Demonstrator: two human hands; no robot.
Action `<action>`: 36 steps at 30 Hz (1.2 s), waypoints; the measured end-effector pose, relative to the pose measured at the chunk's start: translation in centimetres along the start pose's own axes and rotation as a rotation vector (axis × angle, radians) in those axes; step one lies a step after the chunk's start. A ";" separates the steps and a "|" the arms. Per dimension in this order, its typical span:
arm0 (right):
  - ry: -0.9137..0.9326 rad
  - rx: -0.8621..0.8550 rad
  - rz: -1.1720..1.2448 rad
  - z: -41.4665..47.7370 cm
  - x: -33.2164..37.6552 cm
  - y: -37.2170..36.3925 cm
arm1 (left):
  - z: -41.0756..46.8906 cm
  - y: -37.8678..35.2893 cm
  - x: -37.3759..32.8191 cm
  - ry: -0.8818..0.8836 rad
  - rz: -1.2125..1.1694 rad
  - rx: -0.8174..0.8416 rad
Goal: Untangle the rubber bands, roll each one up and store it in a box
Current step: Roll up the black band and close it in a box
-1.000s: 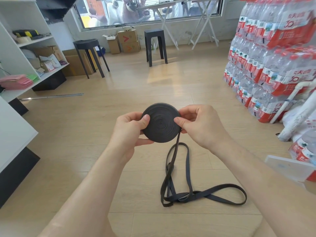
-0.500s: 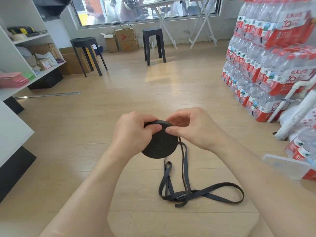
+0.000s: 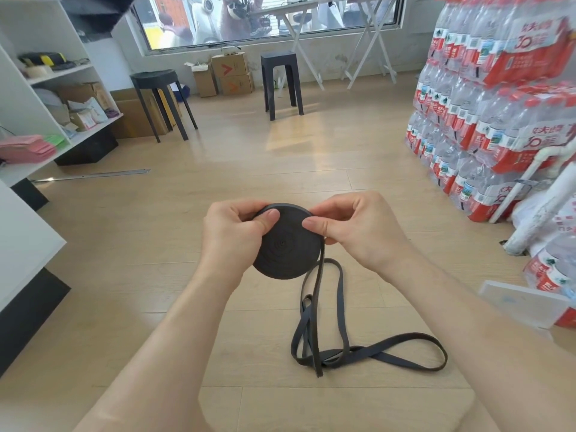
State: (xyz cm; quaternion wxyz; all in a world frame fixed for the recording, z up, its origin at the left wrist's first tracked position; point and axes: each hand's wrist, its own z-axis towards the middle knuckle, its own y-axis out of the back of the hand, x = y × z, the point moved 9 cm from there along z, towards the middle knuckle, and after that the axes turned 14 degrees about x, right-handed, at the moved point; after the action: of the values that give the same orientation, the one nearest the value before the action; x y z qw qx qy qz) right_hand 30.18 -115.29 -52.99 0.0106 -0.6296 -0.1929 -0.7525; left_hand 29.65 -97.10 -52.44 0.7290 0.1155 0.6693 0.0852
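A black rubber band is wound into a flat round coil [image 3: 288,249] that I hold up in front of me. My left hand [image 3: 232,236] grips the coil's left edge, thumb on its face. My right hand [image 3: 352,229] pinches the coil's upper right edge, where the band leaves it. The unrolled tail of the band [image 3: 339,344] hangs from the coil's right side down to the wooden floor and lies there in loose, crossing loops. A white box [image 3: 523,305] sits at the right edge near my right forearm.
Stacked packs of water bottles [image 3: 498,104] fill the right side. White shelving [image 3: 37,98] with cartons stands on the left. Two black stools [image 3: 162,98] [image 3: 282,82] and cardboard boxes [image 3: 232,74] are near the far window. A metal strip [image 3: 93,175] lies on the floor.
The coil has turned in my hands and taken up more band. The loops on the floor have shifted and the tail is shorter.
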 end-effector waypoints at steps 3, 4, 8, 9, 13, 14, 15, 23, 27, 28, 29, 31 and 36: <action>-0.003 0.002 0.045 0.0 -0.2 0.1 | 0.0 0.2 0.2 0.014 -0.095 -0.036; -0.005 -0.004 0.044 -0.1 -0.2 0.2 | 0.0 0.3 0.3 0.020 -0.122 -0.053; -0.039 -0.052 0.106 -0.3 -0.4 0.4 | 0.0 0.6 0.9 0.052 -0.221 -0.094; -0.040 -0.078 0.095 -0.4 -0.4 0.6 | 0.0 0.6 1.0 0.064 -0.245 -0.094; 0.037 -0.143 -0.007 -0.7 0.7 0.5 | -0.1 0.5 1.4 0.089 -0.278 -0.103; 0.055 -0.134 -0.030 -0.7 1.0 0.3 | -0.1 0.5 1.4 0.090 -0.285 -0.113; 0.060 -0.115 -0.045 -0.7 1.0 0.1 | -0.1 0.6 1.4 0.090 -0.294 -0.125; 0.120 -0.042 -0.419 -0.6 2.5 0.2 | 0.3 -0.5 0.9 0.100 -0.026 0.098; 0.256 0.042 -0.764 -0.9 3.6 -2.2 | -0.7 -3.3 -2.4 -0.131 0.682 0.234; 0.285 0.052 -0.800 -1.0 3.8 -2.6 | -1.0 -4.0 -2.7 -0.153 0.777 0.247; 0.298 0.053 -0.808 -1.0 3.9 -2.8 | -1.1 -4.3 -2.8 -0.161 0.842 0.241; 0.266 0.055 -0.709 -0.8 3.7 -2.2 | -0.9 -3.9 -2.8 -0.168 0.832 0.215; 0.013 0.117 -0.293 0.1 0.5 0.3 | -0.2 -1.3 -1.6 -0.071 0.425 0.113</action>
State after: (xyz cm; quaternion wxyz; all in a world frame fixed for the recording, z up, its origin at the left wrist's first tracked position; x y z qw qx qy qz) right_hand 30.27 -115.38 -52.39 -0.0612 -0.5880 -0.3260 -0.7377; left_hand 29.29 -98.79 -51.29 0.7099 0.2976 0.6077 0.1951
